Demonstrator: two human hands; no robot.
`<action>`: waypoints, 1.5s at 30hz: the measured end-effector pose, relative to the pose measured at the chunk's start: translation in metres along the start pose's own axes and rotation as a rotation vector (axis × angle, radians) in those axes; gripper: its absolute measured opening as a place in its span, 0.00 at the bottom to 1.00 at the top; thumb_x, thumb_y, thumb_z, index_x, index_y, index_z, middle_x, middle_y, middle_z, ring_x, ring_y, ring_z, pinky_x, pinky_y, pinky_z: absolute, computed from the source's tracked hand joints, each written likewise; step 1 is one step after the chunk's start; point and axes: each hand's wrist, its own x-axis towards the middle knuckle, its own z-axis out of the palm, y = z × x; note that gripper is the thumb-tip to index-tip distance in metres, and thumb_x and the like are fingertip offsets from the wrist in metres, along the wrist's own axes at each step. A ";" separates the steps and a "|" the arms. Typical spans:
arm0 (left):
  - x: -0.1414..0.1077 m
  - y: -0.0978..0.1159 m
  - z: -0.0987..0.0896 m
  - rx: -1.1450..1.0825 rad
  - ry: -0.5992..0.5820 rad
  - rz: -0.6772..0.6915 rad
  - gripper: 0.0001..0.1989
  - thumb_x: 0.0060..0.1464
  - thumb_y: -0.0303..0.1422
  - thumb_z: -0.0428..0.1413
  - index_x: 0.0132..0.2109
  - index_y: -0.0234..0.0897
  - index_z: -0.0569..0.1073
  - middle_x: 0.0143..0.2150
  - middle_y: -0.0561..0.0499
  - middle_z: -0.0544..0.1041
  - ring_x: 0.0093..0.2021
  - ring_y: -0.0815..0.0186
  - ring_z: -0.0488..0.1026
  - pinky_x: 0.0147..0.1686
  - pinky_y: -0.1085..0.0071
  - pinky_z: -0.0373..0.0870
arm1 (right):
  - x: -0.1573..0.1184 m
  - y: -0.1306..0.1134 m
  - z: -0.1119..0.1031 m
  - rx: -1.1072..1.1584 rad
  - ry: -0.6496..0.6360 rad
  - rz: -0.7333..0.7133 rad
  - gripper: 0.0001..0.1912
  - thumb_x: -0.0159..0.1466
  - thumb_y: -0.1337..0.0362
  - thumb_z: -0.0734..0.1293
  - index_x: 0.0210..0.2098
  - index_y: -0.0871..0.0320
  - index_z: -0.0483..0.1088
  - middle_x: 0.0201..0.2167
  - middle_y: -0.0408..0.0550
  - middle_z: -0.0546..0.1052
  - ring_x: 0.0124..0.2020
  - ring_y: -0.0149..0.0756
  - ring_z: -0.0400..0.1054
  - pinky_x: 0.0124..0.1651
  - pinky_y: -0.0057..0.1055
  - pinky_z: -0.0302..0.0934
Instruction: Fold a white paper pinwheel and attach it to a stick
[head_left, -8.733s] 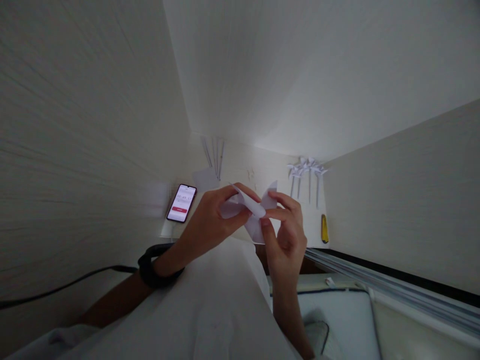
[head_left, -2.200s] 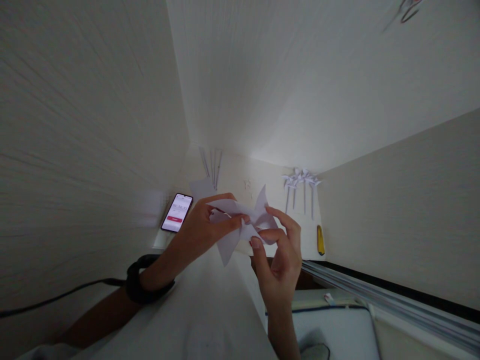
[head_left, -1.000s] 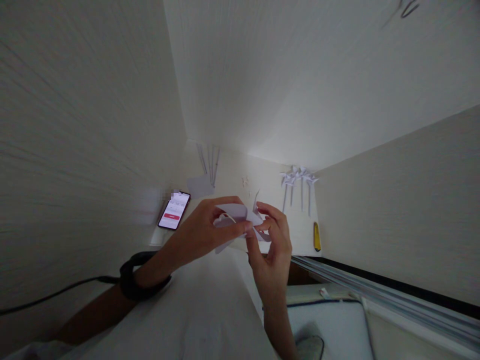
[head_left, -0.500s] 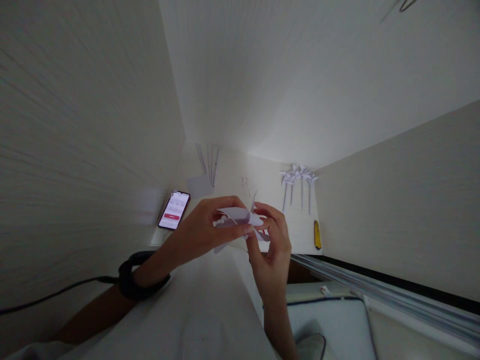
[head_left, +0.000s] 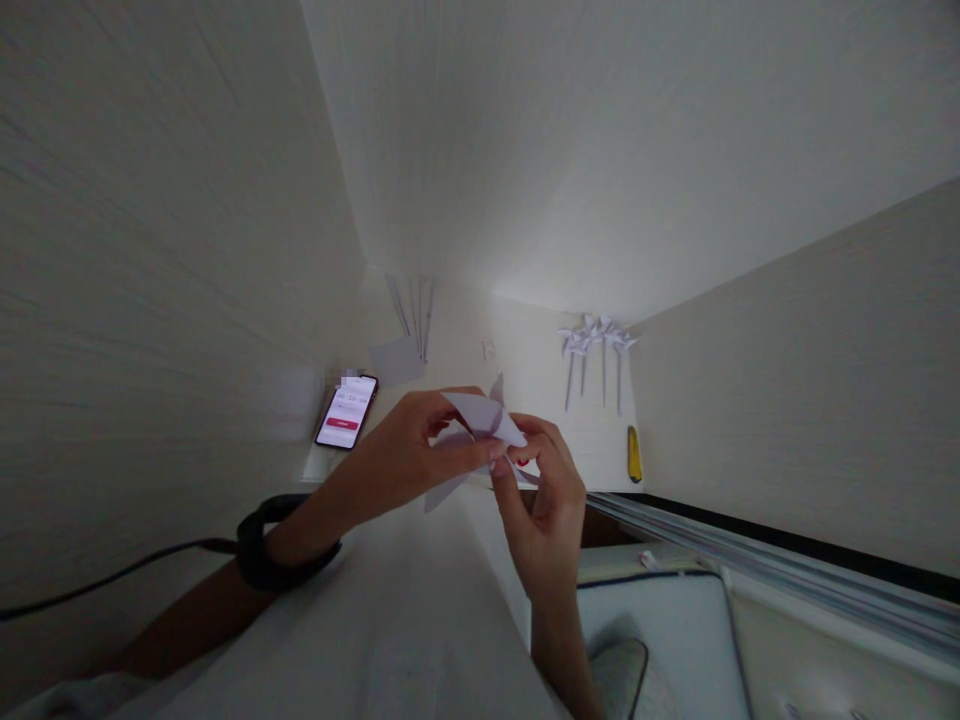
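Note:
Both hands hold one white paper pinwheel [head_left: 480, 412] low over the near edge of the table. My left hand [head_left: 412, 445] comes from the left, its thumb and fingers closed on the curled paper. My right hand [head_left: 547, 480] pinches the pinwheel near its middle with thumb and fingertips. Blades of the paper stick up and out around the fingers. Something small and red shows by the right fingers, too hidden to name. A black band with a cable [head_left: 259, 545] circles my left wrist.
A lit phone [head_left: 347, 412] lies at the table's left. Behind it are a paper sheet [head_left: 397, 360] and several thin sticks [head_left: 420, 315]. Several finished pinwheels on sticks [head_left: 596, 335] lie at the right, with a yellow cutter [head_left: 634, 455] nearer. Small paper scraps [head_left: 489, 349] lie mid-table. Walls enclose the table.
The left fingers have shifted slightly on the pinwheel, and one curled blade now lies folded toward its middle. The right hand keeps its pinch. The view has tilted a little.

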 end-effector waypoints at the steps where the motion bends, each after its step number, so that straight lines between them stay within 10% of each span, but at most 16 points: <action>1: 0.000 -0.001 0.000 0.003 0.004 -0.004 0.06 0.53 0.33 0.57 0.34 0.35 0.77 0.32 0.54 0.76 0.34 0.69 0.72 0.34 0.76 0.65 | 0.000 0.000 0.000 -0.013 0.001 0.000 0.06 0.61 0.70 0.64 0.29 0.56 0.63 0.43 0.46 0.71 0.47 0.35 0.66 0.47 0.35 0.60; 45: -0.002 0.003 -0.003 0.031 0.192 -0.037 0.09 0.51 0.37 0.56 0.32 0.34 0.73 0.27 0.53 0.74 0.27 0.71 0.69 0.25 0.78 0.65 | 0.005 -0.004 -0.001 -0.055 0.003 -0.027 0.05 0.60 0.69 0.64 0.28 0.56 0.63 0.53 0.47 0.68 0.49 0.37 0.65 0.47 0.38 0.60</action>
